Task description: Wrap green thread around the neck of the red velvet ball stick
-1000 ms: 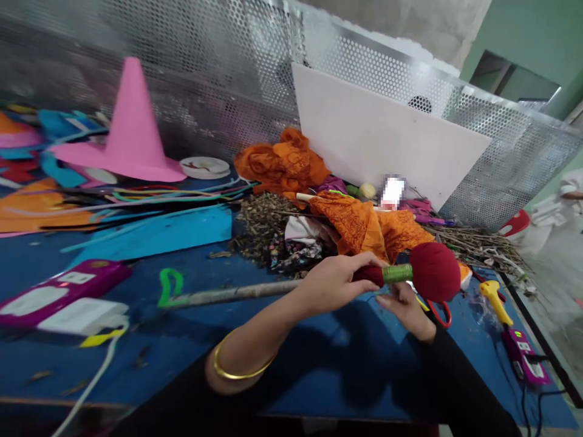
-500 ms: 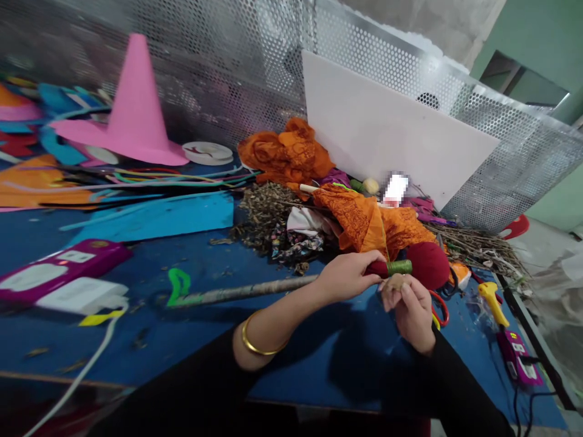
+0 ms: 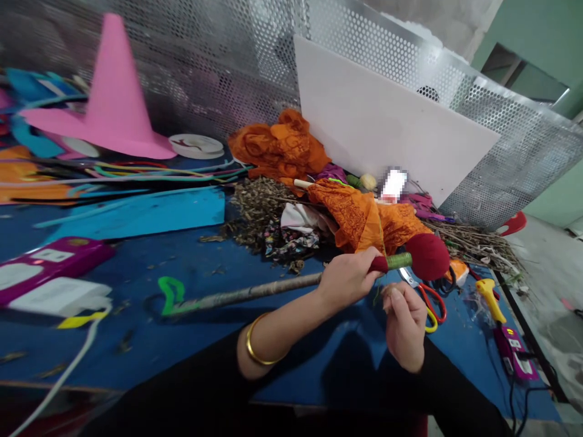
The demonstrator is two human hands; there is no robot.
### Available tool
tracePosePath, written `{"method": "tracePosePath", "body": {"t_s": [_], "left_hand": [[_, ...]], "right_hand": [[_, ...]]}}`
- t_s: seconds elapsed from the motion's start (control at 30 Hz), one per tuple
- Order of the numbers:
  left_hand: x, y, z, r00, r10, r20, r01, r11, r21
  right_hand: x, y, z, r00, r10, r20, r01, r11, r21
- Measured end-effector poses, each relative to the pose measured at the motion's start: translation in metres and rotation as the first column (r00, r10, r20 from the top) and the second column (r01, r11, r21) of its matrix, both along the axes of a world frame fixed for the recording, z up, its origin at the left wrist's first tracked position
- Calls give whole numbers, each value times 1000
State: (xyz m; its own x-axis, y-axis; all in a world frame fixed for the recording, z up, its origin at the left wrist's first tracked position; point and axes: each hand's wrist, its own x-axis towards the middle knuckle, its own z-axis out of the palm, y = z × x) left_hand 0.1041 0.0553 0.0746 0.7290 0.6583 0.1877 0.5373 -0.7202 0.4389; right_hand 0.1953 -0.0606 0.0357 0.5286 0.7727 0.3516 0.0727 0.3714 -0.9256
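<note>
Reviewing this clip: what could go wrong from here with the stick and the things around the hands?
1. Only the left hand grips the long stick, so it might roll or swing if that grip slackens.
2. The green winding beside the red ball could loosen; whether its end is fastened is too small to tell.
3. The scissors lie close behind the right hand, which might brush or knock them.

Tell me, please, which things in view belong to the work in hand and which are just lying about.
Likely in use:
stick, gripped by the left hand
dark red ball at its end
green binding beside it
perhaps scissors

Seemingly lying about:
pink hat
orange cloth
yellow glue gun
</note>
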Motion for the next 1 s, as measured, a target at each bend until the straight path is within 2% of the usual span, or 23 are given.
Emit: {"method": "tracePosePath", "body": {"t_s": [0.13, 0.23, 0.4, 0.53, 0.6, 0.77, 1.0], "left_hand": [[1, 2, -1, 1000, -8, 0, 8, 1000, -19], [3, 5, -5, 1000, -17, -26, 16, 1000, -24], [4, 10, -11, 992, -89, -93, 86, 996, -26], [4, 12, -15, 982, -107, -158, 112, 993, 25], [4, 13, -17, 977, -120, -179, 128, 991, 32], [4, 12, -18, 972, -123, -200, 135, 990, 47], [2, 10, -21, 968, -194, -161, 197, 980, 5]], "right_hand": [[-1, -3, -6, 995, -29, 94, 34, 998, -59], [0, -3, -6, 989, -5, 145, 18, 995, -94], [15, 1, 18, 945, 126, 302, -117, 992, -46], [34, 4, 38, 893, 6, 450, 13, 999, -39], [41, 6, 41, 900, 3, 437, 31, 997, -69], [49, 11, 35, 949, 95, 300, -70, 993, -93], [55, 15, 32, 904, 168, 394, -156, 986, -61]]}}
